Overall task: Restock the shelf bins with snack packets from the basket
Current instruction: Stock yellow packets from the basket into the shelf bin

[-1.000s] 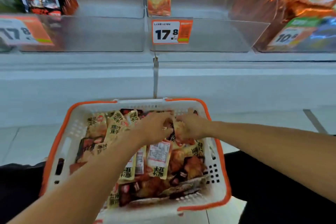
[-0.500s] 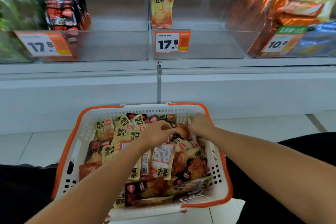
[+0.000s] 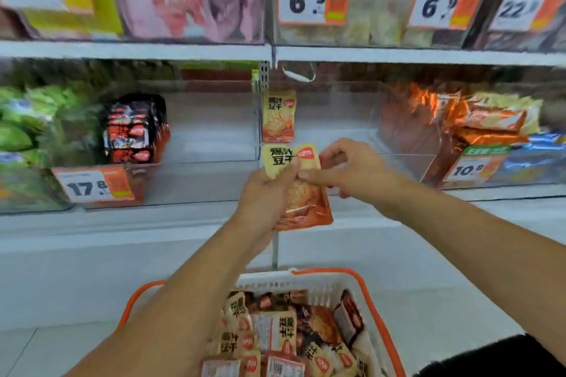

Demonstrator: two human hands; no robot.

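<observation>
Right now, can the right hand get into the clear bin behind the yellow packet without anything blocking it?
Probably yes. The right hand pinches the packet just before the bin, whose top looks open and holds only one upright packet.

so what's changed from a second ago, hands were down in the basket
Both hands have come up out of the basket to the clear bin. The left hand and right hand now hold yellow-and-orange packets together before the bin with the matching packet. The basket remains full, and the shelf stock is unchanged.
</observation>
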